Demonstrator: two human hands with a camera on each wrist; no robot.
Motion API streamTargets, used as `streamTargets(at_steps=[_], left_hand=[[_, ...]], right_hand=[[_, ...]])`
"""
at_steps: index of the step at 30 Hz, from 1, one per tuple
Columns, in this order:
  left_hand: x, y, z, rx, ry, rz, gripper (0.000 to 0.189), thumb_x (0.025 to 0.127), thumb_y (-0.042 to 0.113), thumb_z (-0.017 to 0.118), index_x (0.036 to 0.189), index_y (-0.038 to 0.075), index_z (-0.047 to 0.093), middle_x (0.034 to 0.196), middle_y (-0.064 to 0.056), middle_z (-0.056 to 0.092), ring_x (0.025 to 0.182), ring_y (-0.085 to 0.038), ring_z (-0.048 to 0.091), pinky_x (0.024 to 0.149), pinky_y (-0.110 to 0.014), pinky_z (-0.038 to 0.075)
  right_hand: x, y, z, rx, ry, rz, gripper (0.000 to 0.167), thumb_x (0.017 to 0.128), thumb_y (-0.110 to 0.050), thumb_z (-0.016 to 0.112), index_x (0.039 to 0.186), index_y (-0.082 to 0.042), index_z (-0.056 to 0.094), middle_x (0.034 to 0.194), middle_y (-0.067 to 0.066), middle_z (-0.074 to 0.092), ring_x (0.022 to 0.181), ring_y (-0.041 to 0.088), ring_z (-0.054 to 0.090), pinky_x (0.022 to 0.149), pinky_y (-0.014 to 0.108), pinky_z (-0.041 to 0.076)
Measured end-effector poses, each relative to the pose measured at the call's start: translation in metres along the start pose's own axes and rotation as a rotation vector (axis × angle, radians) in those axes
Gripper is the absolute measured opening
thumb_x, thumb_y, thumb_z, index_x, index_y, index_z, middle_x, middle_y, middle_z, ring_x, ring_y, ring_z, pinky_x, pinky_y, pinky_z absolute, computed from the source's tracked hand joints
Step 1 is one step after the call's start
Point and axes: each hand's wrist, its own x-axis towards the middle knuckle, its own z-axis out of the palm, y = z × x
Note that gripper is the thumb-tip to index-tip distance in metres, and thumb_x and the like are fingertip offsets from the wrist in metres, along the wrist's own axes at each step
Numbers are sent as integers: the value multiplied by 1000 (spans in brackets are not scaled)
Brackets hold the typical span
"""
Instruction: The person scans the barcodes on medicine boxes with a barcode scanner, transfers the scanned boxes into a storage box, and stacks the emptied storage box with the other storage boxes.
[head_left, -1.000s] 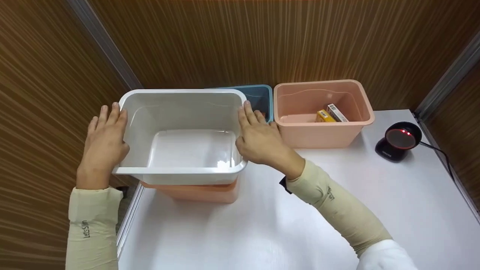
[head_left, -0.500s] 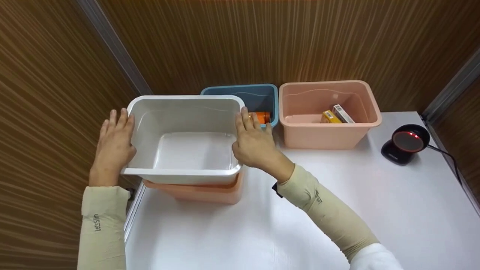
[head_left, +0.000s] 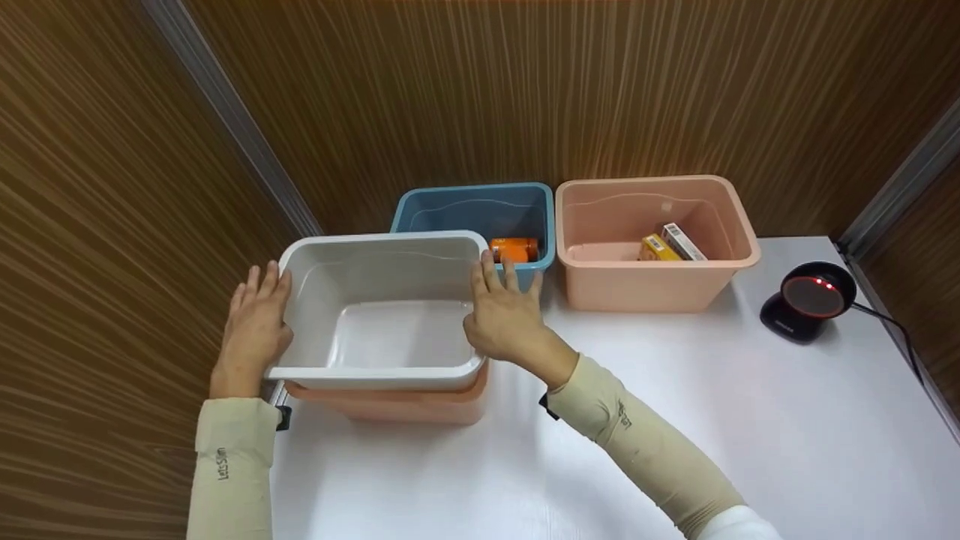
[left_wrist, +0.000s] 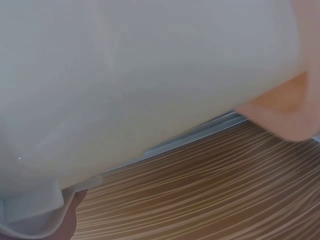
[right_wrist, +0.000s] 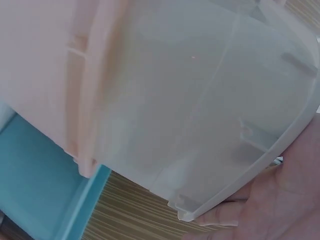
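Note:
A white plastic storage bin [head_left: 382,337] sits partly inside a pink bin [head_left: 420,409] at the table's left, its white rim above the pink one. My left hand [head_left: 251,330] grips its left end, with the thumb side over the rim and the fingers outstretched along the outer side. At the opposite end my right hand [head_left: 506,315] holds the rim the same way, fingers spread. The right wrist view shows the palm and fingers [right_wrist: 220,215] under the white rim. Only the white bin's floor and walls show inside it.
A blue bin [head_left: 472,199] with an orange bottle-like item [head_left: 514,249] stands behind. Beside it, another pink bin [head_left: 637,289] holds a yellow box [head_left: 656,249] and a white box [head_left: 682,241]. A black scanner [head_left: 810,300] with a cable stands at right. Wood-patterned walls enclose the table.
The white bin has come down with both hands, its rim now closer to the pink bin's rim. More of the blue bin and its orange item shows. The head view has shifted slightly.

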Motion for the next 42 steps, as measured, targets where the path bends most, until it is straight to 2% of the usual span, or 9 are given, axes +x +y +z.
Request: streamTargets(at_steps=[10,18,28,33,36,42], left_hand=[[-1,-10,40,-21,-53,-30,76,81,-12,49,154,-8,29,161,-31,17,148,-49,7,119,-56,1],[-7,-15,63,-67,-42,-43,69,87,-11,46,154,-8,31,161,-30,19,148,-49,9,119,-55,3],[-9,-19,75,-82,-23,-28,65,88,-11,44,152,-10,34,160,-31,21,145,-51,18,117,-58,11],[-10,-20,81,-120,-23,-36,64,89,-12,43,152,-10,32,159,-31,20,143,-50,25,117,-58,15],[-10,-20,83,-155,-45,-57,66,90,-13,42,154,-9,29,161,-29,17,143,-48,28,117,-58,16],[-9,-20,82,-213,-77,-105,67,94,-9,41,158,-3,24,166,-20,10,140,-48,33,109,-58,31]], right_hand=[[4,9,34,21,-22,26,77,97,-30,51,161,-2,19,167,15,7,150,44,10,108,76,6],[4,13,52,28,-28,25,76,97,-29,51,160,-1,19,167,16,9,149,45,13,108,76,10],[5,16,67,29,-12,23,76,97,-29,51,160,-1,21,167,16,11,148,45,18,107,76,13],[4,18,72,78,-10,26,75,97,-27,49,160,-2,20,168,14,9,147,45,21,108,74,14],[3,19,75,110,-9,30,74,97,-26,48,161,-1,19,168,14,8,145,45,27,108,73,19],[5,22,80,193,3,32,74,97,-24,47,161,-2,16,168,12,3,132,41,48,102,68,36]])
